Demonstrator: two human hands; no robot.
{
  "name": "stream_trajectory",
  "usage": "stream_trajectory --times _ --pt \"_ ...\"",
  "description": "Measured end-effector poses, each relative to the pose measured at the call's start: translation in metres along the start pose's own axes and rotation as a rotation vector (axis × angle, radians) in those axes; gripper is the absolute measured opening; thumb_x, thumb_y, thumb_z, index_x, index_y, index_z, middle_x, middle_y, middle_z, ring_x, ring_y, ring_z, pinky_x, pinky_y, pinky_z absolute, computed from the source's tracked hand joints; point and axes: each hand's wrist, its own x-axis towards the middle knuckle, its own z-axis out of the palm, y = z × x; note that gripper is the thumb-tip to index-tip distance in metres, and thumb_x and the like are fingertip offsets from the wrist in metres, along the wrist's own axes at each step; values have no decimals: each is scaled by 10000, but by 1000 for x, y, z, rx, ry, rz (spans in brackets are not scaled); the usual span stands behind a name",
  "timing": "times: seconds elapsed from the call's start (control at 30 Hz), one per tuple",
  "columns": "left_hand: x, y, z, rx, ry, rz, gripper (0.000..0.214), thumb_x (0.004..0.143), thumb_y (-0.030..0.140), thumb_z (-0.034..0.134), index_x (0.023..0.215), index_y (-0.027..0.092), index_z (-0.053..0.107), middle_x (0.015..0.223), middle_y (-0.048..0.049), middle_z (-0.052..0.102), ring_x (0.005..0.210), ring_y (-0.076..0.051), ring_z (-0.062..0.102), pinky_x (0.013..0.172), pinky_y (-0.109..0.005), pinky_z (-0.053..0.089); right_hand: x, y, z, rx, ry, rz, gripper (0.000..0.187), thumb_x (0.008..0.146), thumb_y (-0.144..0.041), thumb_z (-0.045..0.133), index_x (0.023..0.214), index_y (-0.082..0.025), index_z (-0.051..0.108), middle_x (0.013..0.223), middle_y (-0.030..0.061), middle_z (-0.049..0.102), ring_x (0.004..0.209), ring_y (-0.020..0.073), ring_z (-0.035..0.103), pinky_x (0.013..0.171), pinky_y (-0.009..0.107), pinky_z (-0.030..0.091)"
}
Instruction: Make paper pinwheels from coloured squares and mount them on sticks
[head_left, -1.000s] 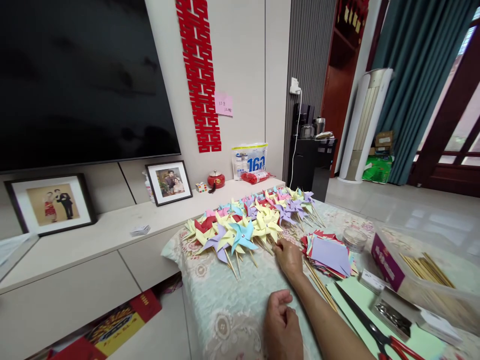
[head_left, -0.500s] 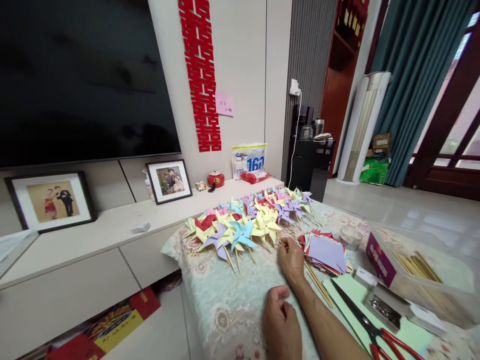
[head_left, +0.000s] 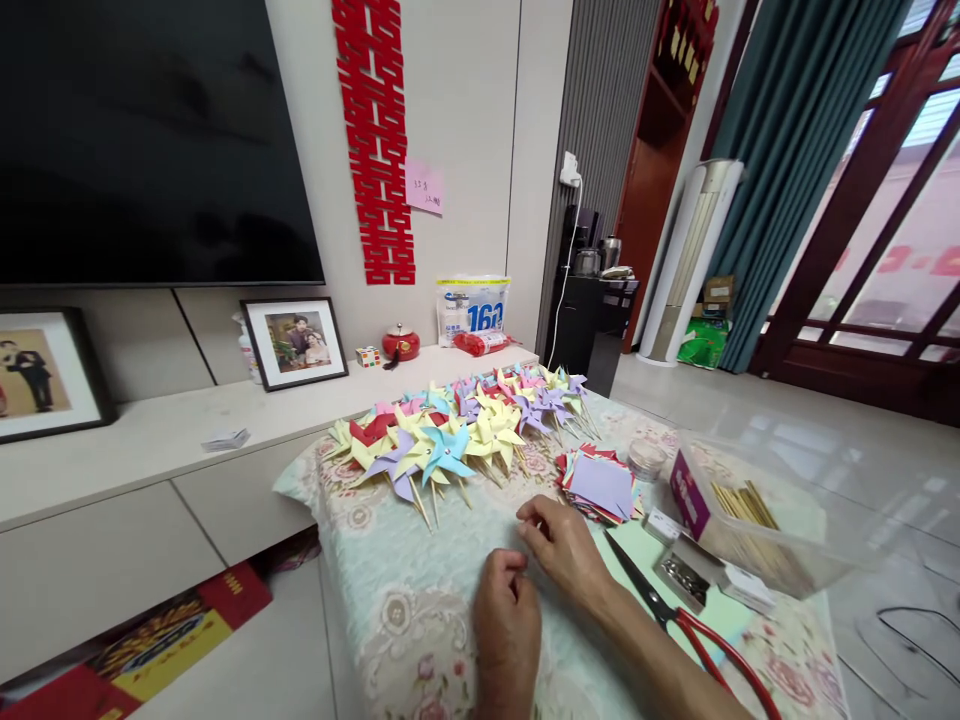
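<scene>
My left hand (head_left: 508, 608) hovers low above the flowered tablecloth (head_left: 431, 595), its fingers curled inward and nothing showing in them. Just right of it, my right hand (head_left: 559, 545) has loosely bent fingers, with a gap by the thumb and nothing visible in it. Beyond both hands lies a broad group of paper pinwheels (head_left: 446, 452) on thin sticks, in yellow, purple, blue, red and pink. A stack of coloured paper squares (head_left: 600, 485), purple on top, sits close to my right hand. Red-handled scissors (head_left: 660, 605) rest on green paper (head_left: 622, 550) beside my right forearm.
A clear plastic box (head_left: 795, 520) holding wooden sticks (head_left: 750, 505) stands on the right. Before it are an open small box of metal pieces (head_left: 684, 575) and white small boxes (head_left: 746, 588). A round clear container (head_left: 646, 458) is behind. Framed photos (head_left: 294, 340) stand on the cabinet.
My right hand has drawn back from the pinwheels towards my left hand. The loose sticks beside the paper stack are now hidden by my right hand and arm. The view has turned right.
</scene>
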Motion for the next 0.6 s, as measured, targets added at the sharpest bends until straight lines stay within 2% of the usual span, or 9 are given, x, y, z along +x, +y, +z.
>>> stream_trajectory --times 0.07,0.17,0.27,0.33,0.4,0.47,0.6 --pt "-1 2 -1 19 -3 -21 128 707 151 551 770 236 622 711 -14 684 730 -222 667 645 -278 486 -1 -7 -32 -71 -108 -56 95 810 -216 582 804 -214 677 705 -3 689 650 170 598 627 261 398" --pt "2 7 -2 104 -22 -58 173 698 111 549 791 230 632 734 -12 693 721 -211 667 658 -281 474 2 -4 -82 -205 -153 -72 138 849 -228 534 825 -217 669 764 20 714 680 184 619 642 275 406" --pt "13 15 2 181 -68 -174 191 672 72 569 775 220 634 725 -8 698 679 -194 661 648 -278 463 8 16 -123 -359 -81 -20 149 833 -258 536 820 -216 678 770 35 728 693 212 642 645 297 414" --pt "21 18 9 141 -108 -264 157 698 95 572 782 206 645 709 -13 701 639 -192 669 600 -276 469 10 31 -138 -414 -15 35 150 826 -262 542 833 -210 682 795 41 739 724 221 665 665 303 436" --pt "25 20 16 131 -85 -276 154 747 128 545 838 197 648 711 -22 704 613 -196 670 578 -284 474 12 44 -141 -466 84 83 174 841 -269 540 881 -199 695 869 56 753 779 227 685 708 311 462" --pt "25 19 23 144 -34 -238 160 764 126 540 856 203 646 770 -33 717 696 -201 683 651 -292 484 12 54 -134 -500 127 99 214 858 -261 537 955 -177 708 988 90 756 884 246 696 782 330 480" --pt "20 13 28 212 10 -69 153 763 110 550 811 220 645 786 -34 723 774 -213 681 741 -299 466 13 68 -106 -541 89 64 320 867 -232 562 1142 -128 689 1168 155 712 1088 296 654 907 380 470"
